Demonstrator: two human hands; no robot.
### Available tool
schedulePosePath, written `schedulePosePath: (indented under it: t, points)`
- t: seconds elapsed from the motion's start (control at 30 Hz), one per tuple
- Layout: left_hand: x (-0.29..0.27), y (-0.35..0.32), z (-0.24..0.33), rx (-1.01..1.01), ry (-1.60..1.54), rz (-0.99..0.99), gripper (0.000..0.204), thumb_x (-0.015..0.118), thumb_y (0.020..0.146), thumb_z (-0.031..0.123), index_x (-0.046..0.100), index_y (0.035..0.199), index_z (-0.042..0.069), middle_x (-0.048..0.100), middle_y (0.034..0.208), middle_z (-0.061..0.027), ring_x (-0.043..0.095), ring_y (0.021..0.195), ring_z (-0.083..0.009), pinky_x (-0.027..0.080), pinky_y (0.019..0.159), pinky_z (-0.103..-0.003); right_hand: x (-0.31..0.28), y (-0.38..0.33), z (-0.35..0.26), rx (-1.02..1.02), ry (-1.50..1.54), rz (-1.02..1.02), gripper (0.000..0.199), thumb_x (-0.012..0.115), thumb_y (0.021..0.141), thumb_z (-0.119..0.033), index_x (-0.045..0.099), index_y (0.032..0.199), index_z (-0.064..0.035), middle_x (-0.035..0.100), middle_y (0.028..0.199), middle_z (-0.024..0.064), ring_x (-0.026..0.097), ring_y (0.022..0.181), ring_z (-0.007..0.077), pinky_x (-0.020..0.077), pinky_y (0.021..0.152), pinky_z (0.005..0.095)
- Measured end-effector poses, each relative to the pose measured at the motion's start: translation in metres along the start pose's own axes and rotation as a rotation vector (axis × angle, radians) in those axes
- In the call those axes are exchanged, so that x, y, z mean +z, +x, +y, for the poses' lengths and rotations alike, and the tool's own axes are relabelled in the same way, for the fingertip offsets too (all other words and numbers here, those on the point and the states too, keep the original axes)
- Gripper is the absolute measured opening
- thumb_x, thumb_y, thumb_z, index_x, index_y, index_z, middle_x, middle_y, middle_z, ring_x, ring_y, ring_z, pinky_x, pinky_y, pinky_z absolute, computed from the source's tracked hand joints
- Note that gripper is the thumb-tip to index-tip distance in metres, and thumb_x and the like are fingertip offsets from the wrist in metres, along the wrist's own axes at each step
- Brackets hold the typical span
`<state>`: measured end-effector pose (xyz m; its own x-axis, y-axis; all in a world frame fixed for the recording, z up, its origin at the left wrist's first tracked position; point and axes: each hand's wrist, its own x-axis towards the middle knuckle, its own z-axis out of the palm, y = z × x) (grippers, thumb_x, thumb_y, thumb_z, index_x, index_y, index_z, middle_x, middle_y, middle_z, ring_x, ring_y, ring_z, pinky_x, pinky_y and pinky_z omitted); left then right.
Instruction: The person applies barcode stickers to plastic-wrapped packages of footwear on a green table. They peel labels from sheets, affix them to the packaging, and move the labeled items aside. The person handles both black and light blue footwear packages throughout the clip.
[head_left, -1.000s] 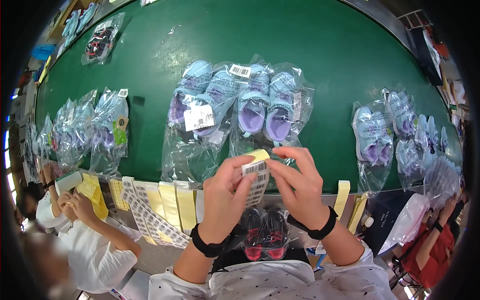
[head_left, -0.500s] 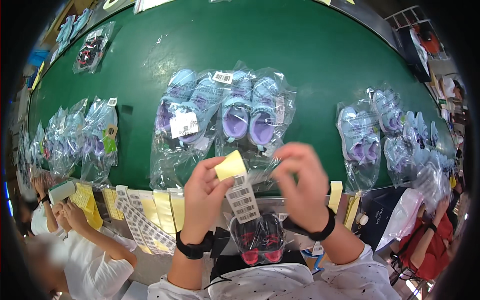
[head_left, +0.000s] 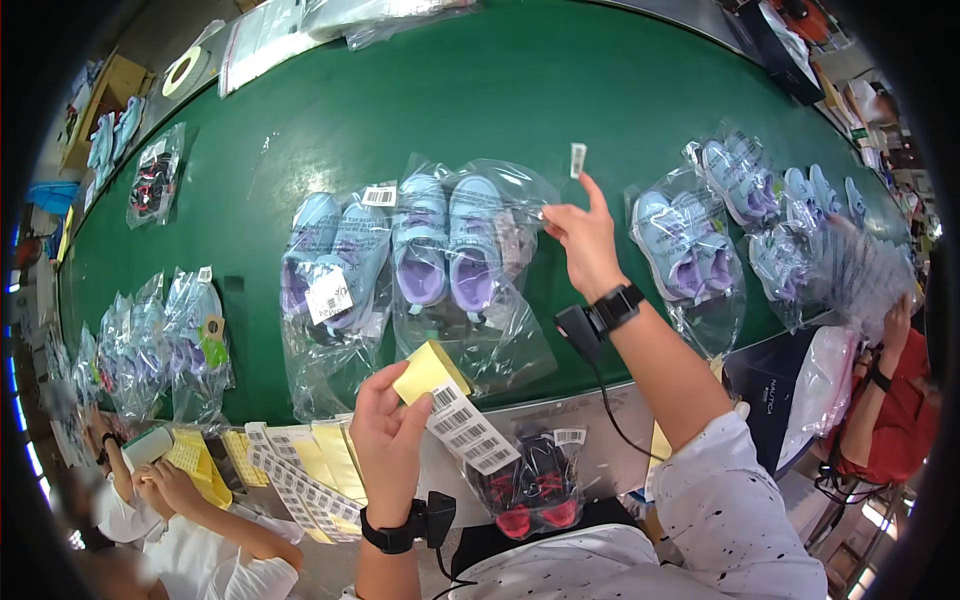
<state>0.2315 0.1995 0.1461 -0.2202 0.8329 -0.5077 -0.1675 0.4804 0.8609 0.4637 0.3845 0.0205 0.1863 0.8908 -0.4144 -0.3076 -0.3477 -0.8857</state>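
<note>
My left hand [head_left: 388,425] pinches a strip of barcode labels [head_left: 468,428] on yellow backing paper, its top end curled over. Farther right, my right hand [head_left: 585,240] reaches over the green table. A single small barcode label [head_left: 578,160] sticks to its raised index fingertip. Its thumb and other fingers close at the right edge of a clear plastic bag [head_left: 515,190]. Inside that bag lies a pair of light blue shoes [head_left: 447,240] with purple linings. Left of it is another bagged blue pair [head_left: 335,250], bearing a white label [head_left: 328,294] and a small barcode label [head_left: 379,195].
More bagged blue shoes lie at the right [head_left: 685,245] and left [head_left: 192,335]. A bagged dark red-and-black pair [head_left: 530,485] sits close to my body. Label sheets [head_left: 300,470] hang along the table's near edge. Co-workers sit at both sides; a bagged dark pair [head_left: 155,180] lies far left.
My right hand has moved away from the label strip, up and right to the bag's edge, with a label on its fingertip. My left hand still holds the strip, slightly lower.
</note>
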Motion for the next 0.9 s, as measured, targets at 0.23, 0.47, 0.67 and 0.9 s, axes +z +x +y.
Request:
schedulePosePath:
  t: [0.23, 0.47, 0.67, 0.9]
  points:
    - [0.014, -0.003, -0.005, -0.016, -0.020, -0.016, 0.040, 0.059, 0.090, -0.005, 0.047, 0.128, -0.003, 0.062, 0.121, -0.0154, 0.066, 0.095, -0.0139, 0.053, 0.081, -0.025, -0.050, 0.022, -0.027, 0.037, 0.030, -0.001, 0.058, 0.070, 0.086, -0.004, 0.044, 0.137, -0.0041, 0.065, 0.099, 0.0054, 0.061, 0.086, 0.0128, 0.0508, 0.076, 0.0301]
    - [0.032, -0.007, -0.008, -0.019, -0.021, -0.033, 0.040, 0.059, 0.090, -0.006, 0.046, 0.128, -0.004, 0.062, 0.122, -0.0158, 0.066, 0.097, -0.0147, 0.053, 0.081, -0.026, -0.028, 0.032, -0.055, -0.166, -0.173, -0.119, 0.012, 0.075, 0.082, -0.007, 0.067, 0.087, 0.0008, 0.065, 0.108, 0.0105, 0.060, 0.088, 0.0136, 0.0476, 0.078, 0.0271]
    - [0.052, -0.011, -0.007, -0.009, -0.045, -0.037, 0.041, 0.059, 0.090, -0.007, 0.046, 0.129, -0.004, 0.062, 0.121, -0.0165, 0.065, 0.097, -0.0139, 0.052, 0.082, -0.023, -0.024, 0.053, -0.033, -0.026, -0.623, -0.173, 0.009, 0.072, 0.082, -0.005, 0.066, 0.083, 0.0020, 0.065, 0.080, 0.0055, 0.060, 0.071, 0.0120, 0.0496, 0.066, 0.0253]
    - [0.063, -0.016, -0.016, -0.039, -0.041, -0.028, 0.041, 0.060, 0.090, -0.007, 0.046, 0.128, -0.004, 0.063, 0.122, -0.0169, 0.065, 0.098, -0.0139, 0.051, 0.082, -0.023, -0.032, 0.049, -0.034, 0.137, -0.370, -0.186, 0.012, 0.073, 0.084, -0.006, 0.064, 0.086, 0.0007, 0.067, 0.083, 0.0087, 0.065, 0.074, 0.0149, 0.0548, 0.068, 0.0267]
